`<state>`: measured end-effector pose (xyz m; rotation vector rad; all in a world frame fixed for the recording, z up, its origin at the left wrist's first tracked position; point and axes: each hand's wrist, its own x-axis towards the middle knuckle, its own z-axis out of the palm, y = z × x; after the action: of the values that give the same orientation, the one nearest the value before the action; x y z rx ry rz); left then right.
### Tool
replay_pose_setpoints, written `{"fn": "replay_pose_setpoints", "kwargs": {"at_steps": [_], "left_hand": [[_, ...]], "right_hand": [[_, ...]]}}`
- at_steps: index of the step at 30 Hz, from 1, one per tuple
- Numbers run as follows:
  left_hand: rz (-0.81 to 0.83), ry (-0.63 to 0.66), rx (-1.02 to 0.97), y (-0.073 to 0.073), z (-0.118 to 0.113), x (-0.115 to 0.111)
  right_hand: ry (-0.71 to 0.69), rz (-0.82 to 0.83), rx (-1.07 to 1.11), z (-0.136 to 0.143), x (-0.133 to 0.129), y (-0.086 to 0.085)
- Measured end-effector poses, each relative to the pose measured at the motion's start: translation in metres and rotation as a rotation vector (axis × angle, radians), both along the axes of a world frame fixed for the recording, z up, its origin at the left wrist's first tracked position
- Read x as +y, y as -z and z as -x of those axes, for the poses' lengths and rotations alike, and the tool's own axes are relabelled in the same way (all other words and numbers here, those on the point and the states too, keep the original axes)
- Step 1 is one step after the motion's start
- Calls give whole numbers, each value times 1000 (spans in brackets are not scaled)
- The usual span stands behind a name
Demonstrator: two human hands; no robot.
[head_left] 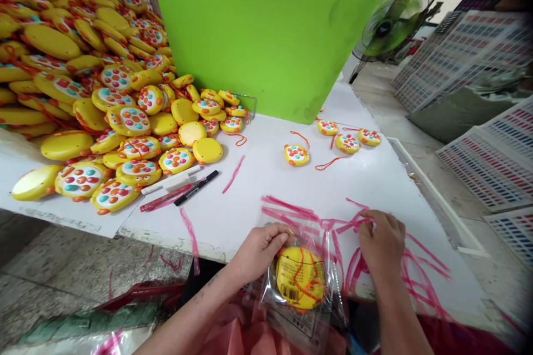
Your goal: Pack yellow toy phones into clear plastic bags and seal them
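My left hand (261, 249) pinches the top edge of a clear plastic bag (335, 302) at the table's front edge. Inside it lies a yellow toy (310, 283), its back with printed text and a barcode facing up, a red cord looped over it. To the right, my right hand (382, 241) closes its fingertips on a pink plastic strip (352, 224) among a tangle of such strips. Several yellow toys with coloured dots lie farther off, one of them a single toy (297, 155) with a red cord.
A large heap of yellow toys (129, 122) fills the left of the white table (258, 166). Beside it lie a black marker (196, 187) and a white pen (170, 179). A green board (266, 33) stands at the back. A fan (389, 22) and printed sheets (470, 55) are beyond, right.
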<state>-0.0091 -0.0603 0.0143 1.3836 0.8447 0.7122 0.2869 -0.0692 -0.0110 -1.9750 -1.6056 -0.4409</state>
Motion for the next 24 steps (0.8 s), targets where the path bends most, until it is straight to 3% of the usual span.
{"fn": "replay_pose_setpoints", "kwargs": {"at_steps": [8, 12, 19, 24], "left_hand": [[29, 4, -51, 1, 0, 1], [108, -23, -136, 3, 0, 2], [137, -34, -143, 3, 1, 1], [144, -6, -178, 4, 1, 0]], "right_hand": [[-45, -36, 204, 16, -3, -11], [-151, -11, 386, 35, -5, -16], [-442, 491, 754, 78, -12, -29], [-415, 503, 974, 80, -10, -37]]}}
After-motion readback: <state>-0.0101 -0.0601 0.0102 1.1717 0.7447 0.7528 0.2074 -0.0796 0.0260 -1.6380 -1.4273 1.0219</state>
